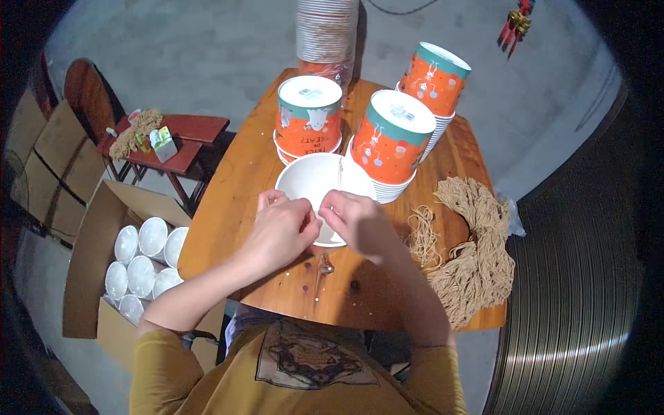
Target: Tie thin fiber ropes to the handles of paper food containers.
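A white paper bucket (304,173) lies before me with its open mouth toward me. Against its inner wall hangs a thin pale cord (339,171), which runs down to my right fingers. My left hand (280,228) is closed in a pinch over the bucket's mouth; what its fingertips hold is hidden. Close beside it, my right hand (356,221) is closed too, thumb and fingertips together at the cord. Right of the bucket lie a small loose tangle of cords (424,238) and a big bundle of tan cords (484,242).
Upside-down stacks of orange and teal buckets (309,124) (391,149) (434,79) stand on the wooden table (277,290). A tall wrapped stack (326,31) rises behind. At left are a carton (86,277) of white-lined buckets and a red bench (183,128).
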A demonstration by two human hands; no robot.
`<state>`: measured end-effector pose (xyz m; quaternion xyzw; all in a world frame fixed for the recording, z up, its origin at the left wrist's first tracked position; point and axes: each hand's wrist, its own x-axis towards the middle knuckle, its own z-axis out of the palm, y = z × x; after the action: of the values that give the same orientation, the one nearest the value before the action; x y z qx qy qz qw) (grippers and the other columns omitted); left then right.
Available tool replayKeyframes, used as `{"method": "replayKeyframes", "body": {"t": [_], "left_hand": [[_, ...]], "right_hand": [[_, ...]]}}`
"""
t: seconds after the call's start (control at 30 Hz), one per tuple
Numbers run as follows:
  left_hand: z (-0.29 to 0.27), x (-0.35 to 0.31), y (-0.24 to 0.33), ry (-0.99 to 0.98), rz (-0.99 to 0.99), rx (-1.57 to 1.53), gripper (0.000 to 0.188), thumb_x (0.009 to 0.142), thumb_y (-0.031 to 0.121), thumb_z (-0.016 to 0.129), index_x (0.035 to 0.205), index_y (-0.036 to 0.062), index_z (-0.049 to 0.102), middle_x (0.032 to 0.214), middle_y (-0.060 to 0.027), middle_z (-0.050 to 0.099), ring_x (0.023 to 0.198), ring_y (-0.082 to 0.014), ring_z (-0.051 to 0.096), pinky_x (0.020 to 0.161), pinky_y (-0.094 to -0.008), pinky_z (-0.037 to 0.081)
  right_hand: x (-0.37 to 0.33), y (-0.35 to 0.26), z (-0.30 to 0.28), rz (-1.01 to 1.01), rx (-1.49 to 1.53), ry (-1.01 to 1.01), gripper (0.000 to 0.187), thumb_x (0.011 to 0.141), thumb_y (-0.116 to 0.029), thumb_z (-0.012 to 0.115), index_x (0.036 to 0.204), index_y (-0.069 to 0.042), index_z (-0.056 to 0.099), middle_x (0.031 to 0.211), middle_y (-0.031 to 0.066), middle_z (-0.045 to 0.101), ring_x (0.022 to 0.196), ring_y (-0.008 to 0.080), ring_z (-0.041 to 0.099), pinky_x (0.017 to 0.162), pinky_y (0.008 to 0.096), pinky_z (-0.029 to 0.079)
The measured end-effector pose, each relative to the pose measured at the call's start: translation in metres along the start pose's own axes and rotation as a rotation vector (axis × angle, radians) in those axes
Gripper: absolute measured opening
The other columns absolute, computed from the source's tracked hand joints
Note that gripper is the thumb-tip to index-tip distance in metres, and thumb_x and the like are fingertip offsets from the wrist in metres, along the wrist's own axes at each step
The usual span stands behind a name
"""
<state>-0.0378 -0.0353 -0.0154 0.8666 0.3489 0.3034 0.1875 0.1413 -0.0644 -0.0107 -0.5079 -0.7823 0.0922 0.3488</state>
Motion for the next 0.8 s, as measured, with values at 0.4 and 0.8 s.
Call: {"method": "replayKeyframes", "body": {"t": [0.4,0.8], "left_hand": [[-0.012,-0.003,0.006,-0.136,0.014,0.094,0.01,0.072,0.009,0.055,0.077,0.002,0.051,0.078,-0.0126,0.052,0.089,-0.0276,0.052,0.098,-0.0433,0.03],[-0.005,-0.013,-0.008,-0.119,0.372,-0.036,0.019,0.074,0.004,0.062,0.087,0.0009,0.049,0.09,-0.0147,0.048,0.089,-0.0347,0.052,0.082,-0.0453,0.044]], "right_hand": [[-0.001,0.001,0.015,0.049,-0.127,0.2,0.011,0.081,-0.006,0.059,0.078,0.0,0.051,0.068,0.0195,0.058,0.062,0.038,0.06,0.054,0.0444,0.047],[-0.002,0.004,0.014,0.075,-0.13,0.213,0.01,0.081,-0.006,0.061,0.077,-0.002,0.053,0.068,0.0184,0.058,0.063,0.0364,0.06,0.054,0.0423,0.046]]}}
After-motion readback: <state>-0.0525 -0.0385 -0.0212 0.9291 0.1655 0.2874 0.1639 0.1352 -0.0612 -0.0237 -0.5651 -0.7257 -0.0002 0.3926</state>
